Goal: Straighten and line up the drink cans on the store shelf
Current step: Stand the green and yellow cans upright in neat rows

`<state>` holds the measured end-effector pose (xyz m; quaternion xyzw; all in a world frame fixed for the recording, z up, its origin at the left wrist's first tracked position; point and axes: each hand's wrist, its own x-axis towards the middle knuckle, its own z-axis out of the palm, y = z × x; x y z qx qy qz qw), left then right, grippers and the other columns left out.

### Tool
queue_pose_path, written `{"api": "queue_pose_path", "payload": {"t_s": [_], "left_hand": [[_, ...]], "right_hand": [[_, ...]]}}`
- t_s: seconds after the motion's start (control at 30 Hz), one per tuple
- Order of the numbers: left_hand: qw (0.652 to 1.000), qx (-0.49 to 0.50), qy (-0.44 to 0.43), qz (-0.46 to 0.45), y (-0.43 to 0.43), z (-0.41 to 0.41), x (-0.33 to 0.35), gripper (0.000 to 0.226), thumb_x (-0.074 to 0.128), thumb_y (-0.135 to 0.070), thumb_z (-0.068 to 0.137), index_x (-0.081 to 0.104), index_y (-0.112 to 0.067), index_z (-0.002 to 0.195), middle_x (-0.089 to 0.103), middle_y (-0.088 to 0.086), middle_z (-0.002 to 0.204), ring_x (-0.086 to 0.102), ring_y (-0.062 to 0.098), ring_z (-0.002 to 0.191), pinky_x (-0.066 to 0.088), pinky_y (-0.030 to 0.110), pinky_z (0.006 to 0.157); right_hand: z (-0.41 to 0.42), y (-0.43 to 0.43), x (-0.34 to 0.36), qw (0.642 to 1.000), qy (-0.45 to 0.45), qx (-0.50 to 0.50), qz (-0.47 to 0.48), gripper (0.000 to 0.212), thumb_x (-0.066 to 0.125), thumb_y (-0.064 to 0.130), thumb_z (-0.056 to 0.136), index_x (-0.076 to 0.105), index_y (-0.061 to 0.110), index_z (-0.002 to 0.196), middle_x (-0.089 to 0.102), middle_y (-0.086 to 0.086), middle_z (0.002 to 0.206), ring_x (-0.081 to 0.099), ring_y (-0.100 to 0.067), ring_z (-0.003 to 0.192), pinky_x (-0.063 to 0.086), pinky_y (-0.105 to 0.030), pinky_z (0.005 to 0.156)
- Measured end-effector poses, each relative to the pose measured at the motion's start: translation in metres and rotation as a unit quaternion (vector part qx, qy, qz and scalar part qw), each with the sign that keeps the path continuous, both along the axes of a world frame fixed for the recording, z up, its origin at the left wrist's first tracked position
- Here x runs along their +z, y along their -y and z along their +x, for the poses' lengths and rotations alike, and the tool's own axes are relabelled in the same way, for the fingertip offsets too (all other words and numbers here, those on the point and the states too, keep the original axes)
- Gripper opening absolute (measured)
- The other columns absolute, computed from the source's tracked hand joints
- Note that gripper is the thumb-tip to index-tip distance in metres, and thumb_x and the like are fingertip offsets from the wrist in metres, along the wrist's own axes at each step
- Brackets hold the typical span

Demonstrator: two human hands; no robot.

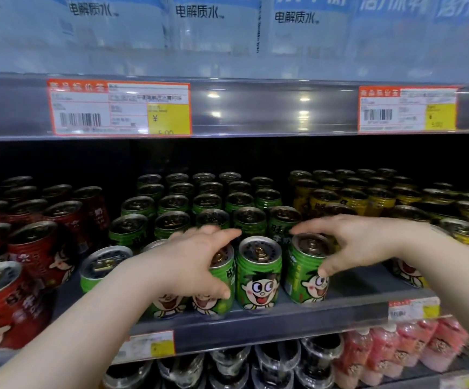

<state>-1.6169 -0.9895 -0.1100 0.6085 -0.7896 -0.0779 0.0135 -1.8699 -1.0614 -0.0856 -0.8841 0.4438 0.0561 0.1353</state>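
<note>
While red cans [34,242] crowd left, hands grip 2 green cans [307,272].

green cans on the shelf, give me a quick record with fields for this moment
left hand: gripping a front-row green can from above
right hand: gripping another front-row green can by its top
middle green can: upright between them, untouched, face forward
red cans: left of the green
yellow cans: right of the green
shelf edge: price tags clipped on

Single head view, close to the shelf [255,321], facing forward and slightly down
</note>
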Motion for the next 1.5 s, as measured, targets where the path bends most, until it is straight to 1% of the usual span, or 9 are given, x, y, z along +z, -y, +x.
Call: {"api": "queue_pose_path", "payload": {"t_s": [0.2,0.37,0.5,0.9,0.97,1.07,1.2,1.33,1.5], "left_hand": [[0.999,0.028,0.028,-0.016,-0.002,-0.005,-0.003,0.086,0.057,-0.061,0.077,0.011,-0.038,0.146,0.014,-0.007,0.156,0.020,0.018,0.140,0.023,0.031,0.110],[0.997,0.050,0.045,-0.030,-0.003,-0.011,-0.003,0.087,0.056,-0.064,0.076,0.011,-0.037,0.146,0.020,-0.006,0.154,0.025,0.017,0.138,0.026,0.031,0.109],[0.997,0.057,0.030,-0.031,-0.002,-0.019,-0.003,0.091,0.059,-0.063,0.075,0.005,-0.041,0.145,0.015,-0.005,0.155,0.020,0.018,0.140,0.021,0.034,0.112],[0.993,0.052,0.058,-0.093,0.006,-0.030,-0.018,0.091,0.053,-0.075,0.067,0.014,-0.043,0.143,0.036,-0.014,0.146,0.032,0.013,0.133,0.029,0.033,0.107],[0.992,0.053,0.000,-0.118,0.002,-0.028,-0.020,0.092,0.046,-0.083,0.061,0.022,-0.044,0.141,0.037,-0.016,0.143,0.033,0.010,0.133,0.028,0.032,0.109],[0.943,0.051,-0.247,-0.220,-0.008,-0.019,-0.018,0.058,0.042,-0.074,0.071,0.051,-0.043,0.119,0.053,-0.021,0.117,0.046,-0.007,0.114,0.034,0.014,0.099],[0.876,0.177,-0.290,-0.341,-0.022,0.003,-0.002,0.040,0.046,-0.046,0.086,0.069,-0.014,0.094,0.067,-0.003,0.090,0.058,0.003,0.086,0.039,0.009,0.075],[0.932,0.266,-0.180,-0.167,-0.043,0.040,0.008,0.059,0.060,-0.060,0.072,0.057,-0.028,0.122,0.058,-0.004,0.123,0.057,0.013,0.107,0.046,0.026,0.091],[0.963,0.267,-0.028,-0.022,-0.045,0.047,-0.003,0.084,0.071,-0.045,0.074,0.023,-0.040,0.143,0.033,-0.004,0.147,0.023,0.015,0.137,0.021,0.036,0.113]], "right_hand": [[-0.008,0.006,-0.028,0.987,0.156,-0.022,0.000,0.071,0.075,0.042,0.071,0.040,0.040,0.133,0.042,0.010,0.138,0.042,-0.009,0.125,0.040,-0.027,0.104],[-0.009,0.003,-0.054,0.932,0.348,-0.033,0.093,0.059,0.077,0.028,0.072,0.042,0.047,0.116,0.054,0.011,0.125,0.054,-0.001,0.110,0.050,-0.016,0.086],[-0.003,0.001,-0.078,0.892,0.441,-0.061,0.075,0.067,0.078,0.051,0.052,0.047,0.046,0.111,0.062,0.013,0.113,0.059,-0.002,0.107,0.051,-0.022,0.088],[-0.007,0.005,-0.103,0.856,0.483,-0.014,0.184,0.087,0.081,0.040,0.049,0.037,0.048,0.124,0.059,0.030,0.114,0.056,0.006,0.110,0.045,-0.016,0.091],[-0.006,0.004,-0.103,0.847,0.496,-0.010,0.189,0.086,0.080,0.041,0.046,0.038,0.047,0.121,0.060,0.031,0.112,0.058,0.007,0.106,0.046,-0.013,0.085],[-0.007,0.003,-0.101,0.846,0.497,-0.001,0.193,0.090,0.081,0.045,0.041,0.039,0.046,0.121,0.061,0.030,0.111,0.060,0.005,0.104,0.045,-0.021,0.091],[-0.006,0.004,-0.100,0.848,0.495,0.009,0.188,0.104,0.081,0.068,0.023,0.039,0.051,0.116,0.059,0.035,0.109,0.058,0.011,0.100,0.043,-0.016,0.085],[-0.005,0.005,-0.098,0.846,0.500,0.017,0.185,0.105,0.078,0.073,0.016,0.039,0.053,0.112,0.058,0.038,0.105,0.058,0.014,0.096,0.042,-0.017,0.083],[-0.005,0.005,-0.099,0.838,0.509,0.031,0.195,0.094,0.086,0.058,0.027,0.042,0.054,0.110,0.059,0.036,0.108,0.060,0.012,0.095,0.043,-0.021,0.084]]}}
